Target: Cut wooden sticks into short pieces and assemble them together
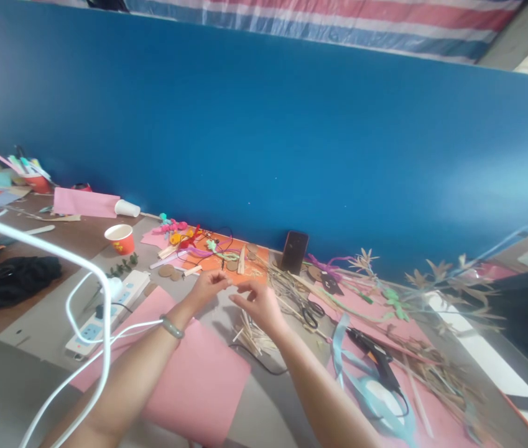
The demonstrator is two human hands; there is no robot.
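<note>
My left hand (210,289), with a green bangle (171,326) on its wrist, is raised over the table with thumb and fingers pinched together. Whatever they hold is too small to make out. Right beside it, my right hand (260,303) has curved fingers, the thumb apart from the index finger, and nothing I can make out between them. The fingertips of both hands almost meet. Below the hands lie a pink paper sheet (198,386) and a pile of thin wooden sticks (255,336). Black-handled scissors (311,313) rest to the right of my right hand.
A white power strip (126,292) and white cable (105,311) lie at left, near a paper cup (120,239). A phone (294,252) leans on the blue partition (264,137). At right are a glue gun (375,358), blue ribbon (366,389) and dried plant stems (441,373).
</note>
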